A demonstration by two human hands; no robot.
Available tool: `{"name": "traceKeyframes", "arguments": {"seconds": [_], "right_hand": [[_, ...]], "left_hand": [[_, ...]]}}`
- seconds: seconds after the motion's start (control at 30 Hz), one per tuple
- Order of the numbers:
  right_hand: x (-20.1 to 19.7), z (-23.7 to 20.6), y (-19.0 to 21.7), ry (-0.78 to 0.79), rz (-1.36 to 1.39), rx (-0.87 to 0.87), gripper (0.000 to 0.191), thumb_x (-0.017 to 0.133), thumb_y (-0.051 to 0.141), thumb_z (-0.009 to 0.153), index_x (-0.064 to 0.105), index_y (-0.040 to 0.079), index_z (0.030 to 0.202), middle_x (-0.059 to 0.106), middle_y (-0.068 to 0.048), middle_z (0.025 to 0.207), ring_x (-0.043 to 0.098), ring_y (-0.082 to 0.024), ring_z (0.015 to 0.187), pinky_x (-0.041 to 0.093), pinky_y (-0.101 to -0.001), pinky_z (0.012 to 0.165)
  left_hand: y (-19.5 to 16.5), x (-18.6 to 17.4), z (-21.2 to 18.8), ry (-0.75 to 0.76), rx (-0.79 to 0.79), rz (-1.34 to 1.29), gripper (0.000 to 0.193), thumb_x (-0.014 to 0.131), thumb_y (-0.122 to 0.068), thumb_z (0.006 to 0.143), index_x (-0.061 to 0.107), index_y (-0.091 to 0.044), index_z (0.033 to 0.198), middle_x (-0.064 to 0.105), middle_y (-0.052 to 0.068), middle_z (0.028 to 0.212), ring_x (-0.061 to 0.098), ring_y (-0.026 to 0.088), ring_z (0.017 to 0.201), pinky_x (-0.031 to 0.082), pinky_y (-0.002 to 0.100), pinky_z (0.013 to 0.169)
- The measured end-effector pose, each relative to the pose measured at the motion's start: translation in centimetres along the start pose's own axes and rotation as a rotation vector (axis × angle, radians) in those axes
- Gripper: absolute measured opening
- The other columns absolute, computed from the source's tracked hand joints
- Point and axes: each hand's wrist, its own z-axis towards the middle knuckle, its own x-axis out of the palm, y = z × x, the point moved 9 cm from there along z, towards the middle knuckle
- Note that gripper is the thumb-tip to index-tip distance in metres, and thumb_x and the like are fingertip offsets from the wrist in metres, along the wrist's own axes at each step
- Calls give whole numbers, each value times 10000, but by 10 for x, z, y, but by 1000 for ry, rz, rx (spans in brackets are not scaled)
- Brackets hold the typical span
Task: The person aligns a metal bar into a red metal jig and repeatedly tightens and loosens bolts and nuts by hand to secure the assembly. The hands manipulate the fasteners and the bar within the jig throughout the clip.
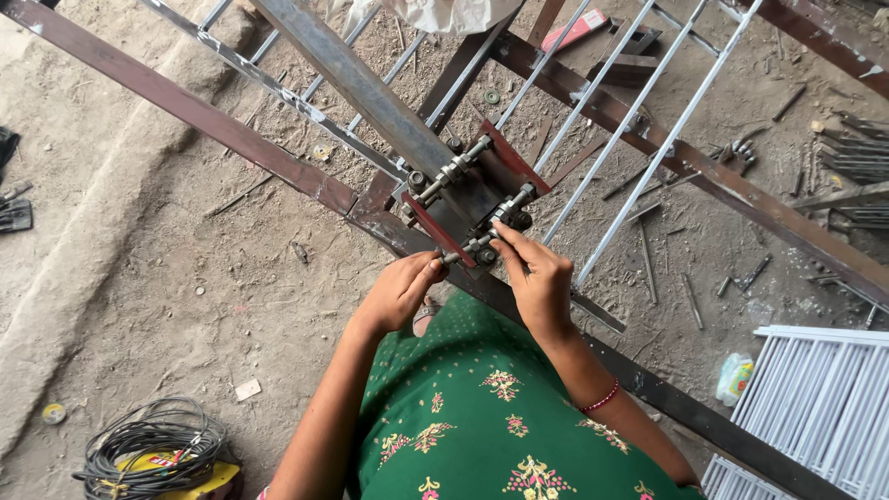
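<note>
A steel clamp jig (468,196) with two red plates and two long threaded bolts sits on a rusty brown metal frame (194,111). My left hand (400,292) pinches the near end of the front bolt (463,248) at the jig's lower corner. My right hand (535,278) rests its fingertips on the same bolt from the right side. A grey square steel tube (356,83) runs through the jig toward the upper left. Thin white-grey rods (639,148) lie across the frame to the right.
A coil of black cable (153,444) on a yellow object lies at the lower left. White metal grilles (824,398) stand at the lower right, beside a small plastic bottle (736,375). Scrap rods and bolts litter the dirt floor at right.
</note>
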Motion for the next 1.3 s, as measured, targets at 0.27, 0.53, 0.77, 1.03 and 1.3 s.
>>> {"name": "traceKeyframes", "arguments": {"seconds": [0.27,0.53,0.77,1.03,1.3], "right_hand": [[-2,-2,-27,113,443,238,306,426,66,1079,673,68,1261,607,-57,962,576,-106,764,535,-310,623],[19,-6,10,454,-314,-343,586,541,58,879,600,127,1459,496,-82,770,527,-242,612,504,-413,554],[-7,-8,7,390,-299,-425,519,602,108,911,550,287,1396,529,-22,799,594,-210,723,526,-381,637],[15,-5,4,482,-381,-378,672,602,68,836,547,160,1500,509,-92,743,574,-253,643,516,-401,568],[-15,-14,-6,374,-180,-364,491,533,78,894,632,195,1360,552,-5,771,587,-195,658,519,-374,603]], "left_hand": [[0,-1,2,-27,33,-30,436,364,-365,1065,612,-12,1012,655,202,950,627,406,927,486,459,820],[-13,2,-8,26,-17,58,394,374,-358,1086,571,-17,1080,651,214,981,630,418,964,490,475,832],[-27,4,-2,-19,27,40,377,357,-338,1093,562,-22,1095,633,221,983,611,431,967,484,474,833],[-11,13,0,2,-18,-47,418,317,-348,1093,569,-17,1130,656,196,993,638,400,965,493,453,853],[-3,18,2,-16,-17,-57,430,319,-350,1094,569,-8,1169,662,200,1016,641,396,982,490,453,867]]}}
